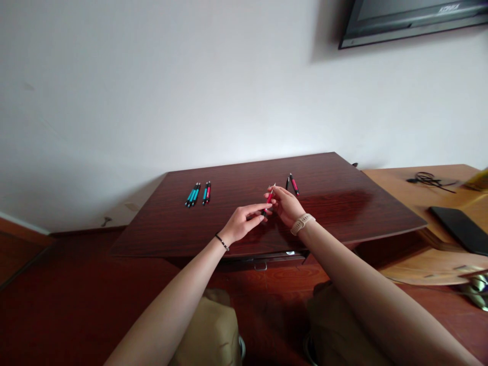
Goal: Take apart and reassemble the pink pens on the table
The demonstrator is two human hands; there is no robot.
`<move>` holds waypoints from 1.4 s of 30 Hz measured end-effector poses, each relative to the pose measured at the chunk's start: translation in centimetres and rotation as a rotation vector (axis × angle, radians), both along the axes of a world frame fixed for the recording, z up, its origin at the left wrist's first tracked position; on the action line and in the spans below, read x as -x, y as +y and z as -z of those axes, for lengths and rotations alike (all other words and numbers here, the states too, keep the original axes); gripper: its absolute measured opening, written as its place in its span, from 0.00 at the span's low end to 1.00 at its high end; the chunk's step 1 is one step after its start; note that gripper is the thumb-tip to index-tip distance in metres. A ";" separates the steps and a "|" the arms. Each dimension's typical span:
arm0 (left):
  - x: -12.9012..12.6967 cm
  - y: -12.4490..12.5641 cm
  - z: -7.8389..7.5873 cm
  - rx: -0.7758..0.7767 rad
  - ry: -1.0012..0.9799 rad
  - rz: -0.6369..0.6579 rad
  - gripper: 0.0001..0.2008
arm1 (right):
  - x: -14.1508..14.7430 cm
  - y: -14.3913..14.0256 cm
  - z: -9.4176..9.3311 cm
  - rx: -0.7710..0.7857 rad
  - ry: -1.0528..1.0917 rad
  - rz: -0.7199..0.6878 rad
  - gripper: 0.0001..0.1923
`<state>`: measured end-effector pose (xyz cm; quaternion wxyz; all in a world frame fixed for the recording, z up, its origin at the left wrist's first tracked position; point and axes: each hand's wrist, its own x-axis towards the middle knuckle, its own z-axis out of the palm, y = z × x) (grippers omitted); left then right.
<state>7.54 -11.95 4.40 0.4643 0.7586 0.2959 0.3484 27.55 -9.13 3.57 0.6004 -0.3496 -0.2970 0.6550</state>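
Both hands meet over the middle of a dark red wooden table (343,208). My right hand (286,205), with a pale watch strap on its wrist, grips a pink pen (269,197) that points up and away. My left hand (244,221), with a thin black band on its wrist, has its fingers stretched out and its fingertips touch the pen's lower end. Several teal pens (192,194) and a teal and pink pair (206,192) lie at the table's left. A pink pen and a black part (293,183) lie just beyond my right hand.
A lighter wooden desk (415,183) adjoins on the right, with a black cable (429,179) and a dark flat device (461,229). A wall-mounted screen (412,20) hangs at the top right. A drawer handle (261,264) shows under the table's front edge. My knees are below.
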 end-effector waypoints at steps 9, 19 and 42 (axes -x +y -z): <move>0.0 0.1 0.0 -0.058 0.007 -0.049 0.21 | -0.1 0.0 -0.4 0.023 -0.001 0.029 0.07; -0.1 0.2 0.2 0.044 -0.073 0.015 0.24 | -0.1 0.1 -0.2 -0.029 0.042 0.046 0.08; -0.3 1.2 0.5 0.057 -0.214 -0.263 0.18 | 2.2 -1.8 -0.7 -0.546 -0.568 0.017 0.12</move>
